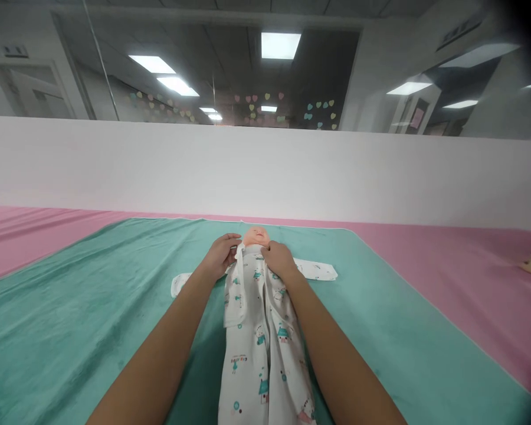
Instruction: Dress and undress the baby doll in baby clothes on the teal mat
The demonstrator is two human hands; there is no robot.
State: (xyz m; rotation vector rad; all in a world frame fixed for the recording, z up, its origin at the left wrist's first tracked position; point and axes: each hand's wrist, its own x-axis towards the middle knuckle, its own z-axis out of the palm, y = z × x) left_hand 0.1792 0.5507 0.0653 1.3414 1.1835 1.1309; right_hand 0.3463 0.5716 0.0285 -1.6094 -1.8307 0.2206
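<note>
Green cloth [92, 330] bears a doll [256, 236], right hand [279, 258] pinching its garment [245, 348], left hand [221, 255] loosely curled, grip unclear

Ceiling lts [281, 45] blown out, upper bg dim, top R corner v. dark.

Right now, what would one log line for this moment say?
left hand: beside collar | right hand: at collar | doll: face up | clothes: white, printed, sleeves spread | sheet: green, beneath
</note>
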